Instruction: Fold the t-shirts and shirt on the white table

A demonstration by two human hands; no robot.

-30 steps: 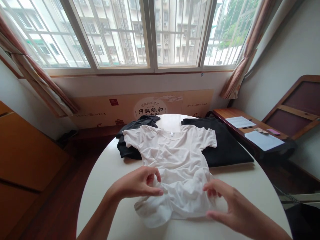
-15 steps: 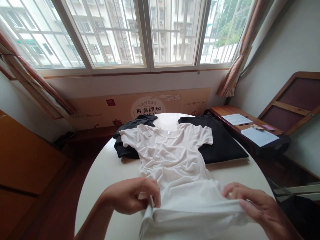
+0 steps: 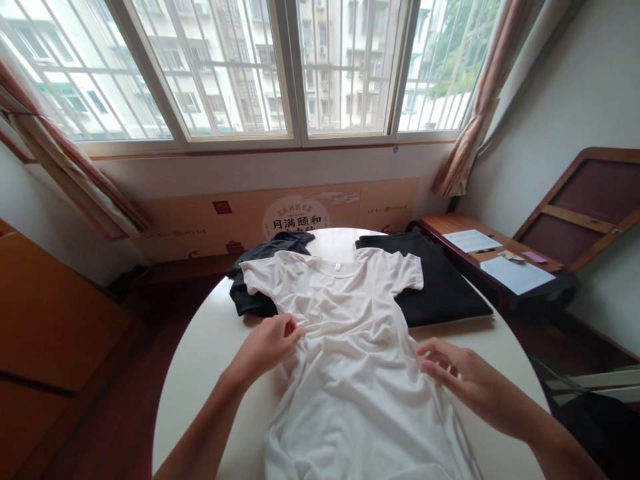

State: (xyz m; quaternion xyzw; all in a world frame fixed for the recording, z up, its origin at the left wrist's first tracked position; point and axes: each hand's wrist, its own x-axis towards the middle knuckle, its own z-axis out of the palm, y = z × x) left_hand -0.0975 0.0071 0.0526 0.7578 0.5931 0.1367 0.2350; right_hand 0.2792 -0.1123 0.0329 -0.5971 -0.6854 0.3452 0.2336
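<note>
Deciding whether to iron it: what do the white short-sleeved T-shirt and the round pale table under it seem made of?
The white short-sleeved T-shirt looks like thin, soft knit, perhaps cotton: matte, limp, finely creased. The round pale table seems hard laminate or painted wood: smooth, faint sheen.

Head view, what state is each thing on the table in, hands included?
white T-shirt: spread out, wrinkled, collar at the far side.
left hand: pinching the shirt's side edge.
right hand: open, fingers on the shirt's other edge.
dark garment: crumpled, partly under a sleeve.
black garment: laid flat, partly under the other sleeve.
</note>
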